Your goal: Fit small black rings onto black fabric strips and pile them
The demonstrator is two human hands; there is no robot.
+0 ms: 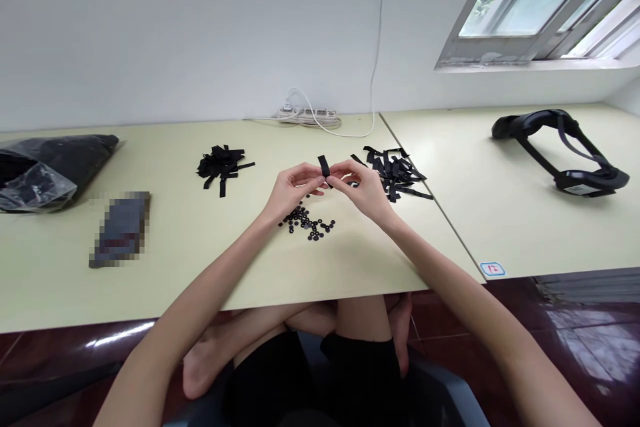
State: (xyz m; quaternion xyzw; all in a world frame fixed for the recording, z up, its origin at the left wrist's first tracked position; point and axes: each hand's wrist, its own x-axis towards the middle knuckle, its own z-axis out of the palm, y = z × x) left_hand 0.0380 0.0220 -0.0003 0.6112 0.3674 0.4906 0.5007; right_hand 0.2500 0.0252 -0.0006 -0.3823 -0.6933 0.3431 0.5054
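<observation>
Between my two hands, above the table, is a short black fabric strip [324, 165], standing up from the fingertips. My left hand [299, 185] pinches it from the left side. My right hand [357, 183] pinches it from the right, with the fingertips of both hands meeting. Whether a small round piece is also held there is hidden by the fingers. Just below the hands lie several small black ring-like discs [313, 223], scattered on the table. A pile of black strips [395, 173] sits beside my right hand, and another pile of strips [223, 165] lies farther left.
On the pale table [350, 267], a black bag with clear plastic [65, 170] and a blurred dark flat item [121, 230] lie at the left. A power strip [307, 115] with a white cable runs along the wall. A black headset [560, 153] rests at the right.
</observation>
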